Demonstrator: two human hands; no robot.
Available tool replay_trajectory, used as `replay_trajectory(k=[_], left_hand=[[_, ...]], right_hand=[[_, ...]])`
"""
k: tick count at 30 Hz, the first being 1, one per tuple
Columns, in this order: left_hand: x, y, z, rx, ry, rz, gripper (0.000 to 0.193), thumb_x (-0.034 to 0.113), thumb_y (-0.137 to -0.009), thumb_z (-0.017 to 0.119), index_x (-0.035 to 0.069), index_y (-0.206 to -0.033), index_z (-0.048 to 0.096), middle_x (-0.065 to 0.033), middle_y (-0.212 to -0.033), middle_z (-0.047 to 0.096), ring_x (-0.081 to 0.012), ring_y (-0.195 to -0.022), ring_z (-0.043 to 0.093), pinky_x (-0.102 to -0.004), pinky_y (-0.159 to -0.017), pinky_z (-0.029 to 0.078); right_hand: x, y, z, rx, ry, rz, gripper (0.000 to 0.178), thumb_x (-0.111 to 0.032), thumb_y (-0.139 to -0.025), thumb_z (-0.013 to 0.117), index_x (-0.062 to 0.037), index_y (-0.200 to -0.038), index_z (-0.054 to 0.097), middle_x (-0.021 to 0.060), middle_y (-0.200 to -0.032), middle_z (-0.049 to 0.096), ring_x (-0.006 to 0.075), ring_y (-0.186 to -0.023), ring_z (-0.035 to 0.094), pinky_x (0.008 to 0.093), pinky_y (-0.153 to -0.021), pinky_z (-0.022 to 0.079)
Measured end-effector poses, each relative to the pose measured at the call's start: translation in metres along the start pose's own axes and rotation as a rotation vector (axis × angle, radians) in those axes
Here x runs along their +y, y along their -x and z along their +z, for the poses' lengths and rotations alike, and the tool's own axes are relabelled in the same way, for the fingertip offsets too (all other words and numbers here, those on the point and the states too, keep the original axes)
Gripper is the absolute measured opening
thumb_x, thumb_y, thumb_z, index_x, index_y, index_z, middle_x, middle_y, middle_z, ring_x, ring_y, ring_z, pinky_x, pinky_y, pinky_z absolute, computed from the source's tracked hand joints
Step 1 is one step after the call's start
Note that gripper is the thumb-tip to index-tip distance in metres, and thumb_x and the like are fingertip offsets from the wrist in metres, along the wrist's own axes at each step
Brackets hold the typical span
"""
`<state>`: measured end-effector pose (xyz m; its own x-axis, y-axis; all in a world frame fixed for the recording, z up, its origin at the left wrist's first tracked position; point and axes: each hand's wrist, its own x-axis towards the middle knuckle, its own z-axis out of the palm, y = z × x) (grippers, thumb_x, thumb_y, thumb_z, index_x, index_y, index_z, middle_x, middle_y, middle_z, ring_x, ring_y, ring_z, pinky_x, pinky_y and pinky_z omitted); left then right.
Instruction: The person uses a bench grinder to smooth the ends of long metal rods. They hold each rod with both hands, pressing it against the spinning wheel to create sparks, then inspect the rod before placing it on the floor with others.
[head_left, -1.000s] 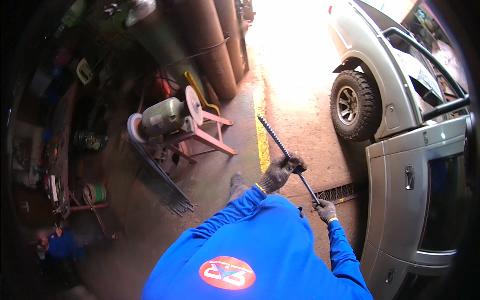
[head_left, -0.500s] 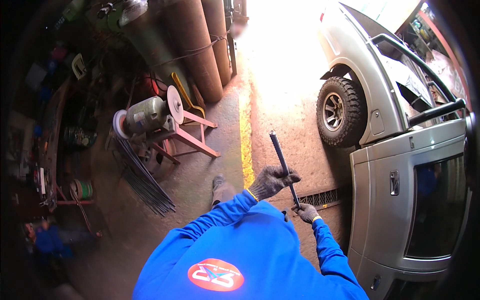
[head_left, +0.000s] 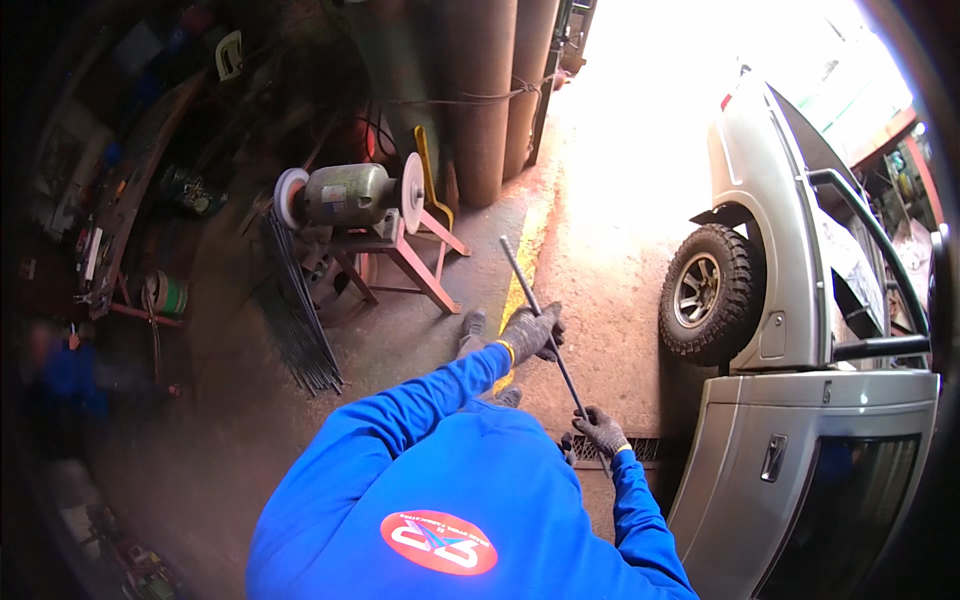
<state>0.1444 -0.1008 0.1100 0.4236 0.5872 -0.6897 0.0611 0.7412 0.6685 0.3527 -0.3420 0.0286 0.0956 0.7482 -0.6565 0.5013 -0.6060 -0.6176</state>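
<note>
This is a car workshop. A silver car [head_left: 790, 330] stands by the open doorway, with its door [head_left: 800, 480] swung open. A grinding machine [head_left: 350, 195] with two round wheels sits on a pink metal stand [head_left: 400, 265]. Long dark metal rods [head_left: 300, 320] lie on the concrete floor [head_left: 420, 330]. Tools and clutter fill a dark bench [head_left: 110, 220] on the left.

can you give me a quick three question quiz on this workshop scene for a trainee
1. True or false: both gloved hands grip the dark metal rod.
2. Which hand grips nearer the rod's lower end? A) left hand B) right hand
3. What machine stands on the pink metal stand?

Key: 1 true. 2 B. 3 a bench grinder with two wheels.
</note>
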Motion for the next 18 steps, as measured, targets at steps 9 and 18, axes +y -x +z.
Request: replay_trajectory(k=[9, 18], left_hand=[[0.008, -0.072, -0.102, -0.207, -0.501, 0.347, 0.047, 0.017, -0.086, 0.078, -0.007, -0.118, 0.054, -0.0166, -0.108, 0.068, -0.0242, -0.102, 0.066, -0.0345, -0.092, 0.059], [0.035, -0.156, -0.14, -0.051, 0.793, -0.316, 0.077, 0.057, -0.102, 0.025, -0.014, -0.106, 0.056, -0.0275, -0.107, 0.065, -0.0531, -0.1, 0.063, -0.0607, -0.084, 0.058]], right_hand=[[-0.099, -0.113, -0.042, 0.145, 0.177, 0.036, 0.062, -0.065, -0.09, 0.053, -0.0067, -0.099, 0.073, 0.0191, -0.093, 0.072, 0.0361, -0.095, 0.069, 0.0435, -0.083, 0.052], [-0.183, -0.197, -0.091, 0.231, 0.521, 0.038, 0.075, -0.077, -0.081, 0.053, -0.0068, -0.095, 0.075, 0.022, -0.089, 0.071, 0.0393, -0.089, 0.069, 0.0488, -0.08, 0.053]])
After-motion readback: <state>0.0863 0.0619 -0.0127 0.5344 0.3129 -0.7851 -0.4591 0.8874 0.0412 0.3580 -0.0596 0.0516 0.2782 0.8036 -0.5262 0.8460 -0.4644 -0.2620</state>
